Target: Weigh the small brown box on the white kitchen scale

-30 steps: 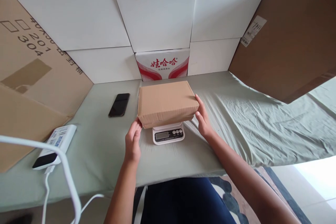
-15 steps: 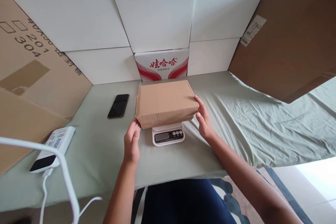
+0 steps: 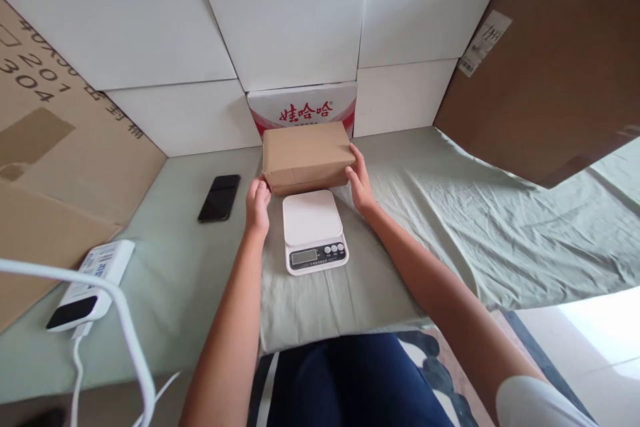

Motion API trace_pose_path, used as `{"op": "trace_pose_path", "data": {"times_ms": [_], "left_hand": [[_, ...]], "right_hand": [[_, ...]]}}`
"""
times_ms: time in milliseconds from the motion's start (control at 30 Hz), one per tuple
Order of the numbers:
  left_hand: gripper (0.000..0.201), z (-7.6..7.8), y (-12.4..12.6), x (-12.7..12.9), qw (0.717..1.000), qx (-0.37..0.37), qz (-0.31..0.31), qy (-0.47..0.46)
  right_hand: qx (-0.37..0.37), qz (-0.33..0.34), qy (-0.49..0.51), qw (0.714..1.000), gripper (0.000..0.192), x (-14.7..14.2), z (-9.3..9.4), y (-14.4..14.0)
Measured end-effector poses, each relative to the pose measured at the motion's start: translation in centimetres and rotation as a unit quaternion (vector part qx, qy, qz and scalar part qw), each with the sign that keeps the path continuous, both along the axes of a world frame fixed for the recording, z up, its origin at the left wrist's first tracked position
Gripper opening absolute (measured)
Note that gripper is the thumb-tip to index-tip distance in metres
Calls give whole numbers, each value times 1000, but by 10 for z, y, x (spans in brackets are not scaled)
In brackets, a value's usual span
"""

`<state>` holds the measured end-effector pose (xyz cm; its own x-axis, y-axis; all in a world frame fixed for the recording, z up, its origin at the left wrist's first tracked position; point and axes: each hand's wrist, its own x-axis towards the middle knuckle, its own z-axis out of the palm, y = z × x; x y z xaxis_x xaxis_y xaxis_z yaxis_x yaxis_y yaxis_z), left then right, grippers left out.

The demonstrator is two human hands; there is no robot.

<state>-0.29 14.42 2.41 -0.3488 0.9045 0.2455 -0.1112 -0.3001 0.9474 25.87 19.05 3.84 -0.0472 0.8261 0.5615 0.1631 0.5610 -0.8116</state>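
A closed brown cardboard box (image 3: 306, 155) sits behind a white kitchen scale (image 3: 313, 230), close to the red-and-white printed carton (image 3: 303, 107) at the back. My left hand (image 3: 258, 199) grips the box at its near left corner. My right hand (image 3: 359, 180) presses against its right end. The scale's platform is bare, and its display and buttons face me.
A black phone (image 3: 219, 197) lies left of the box on the green cloth (image 3: 450, 227). A white power bank (image 3: 90, 285) with a white cable (image 3: 125, 340) rests at the near left. White panels and large brown cardboard sheets wall in the back and sides.
The box has come off the scale and moved back toward the printed carton, both hands travelling with it. The scale platform is now uncovered.
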Motion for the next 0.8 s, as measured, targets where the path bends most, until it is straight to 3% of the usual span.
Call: {"op": "trace_pose_path", "data": {"times_ms": [200,400,600,800], "left_hand": [[62,-19,1,-1,999,-34,24,-9],[66,-21,3,2,999,-27,27,0],[75,-18,3,-24,997,-23,78,-15],[78,-23,5,-22,998,-60,31,-17]], "right_hand": [[-37,15,-1,999,90,-1,-9,-1],[-56,25,9,998,93,-5,-13,1],[-80,55,29,995,101,3,-20,3],[-73,49,-2,996,99,4,-21,0]]}}
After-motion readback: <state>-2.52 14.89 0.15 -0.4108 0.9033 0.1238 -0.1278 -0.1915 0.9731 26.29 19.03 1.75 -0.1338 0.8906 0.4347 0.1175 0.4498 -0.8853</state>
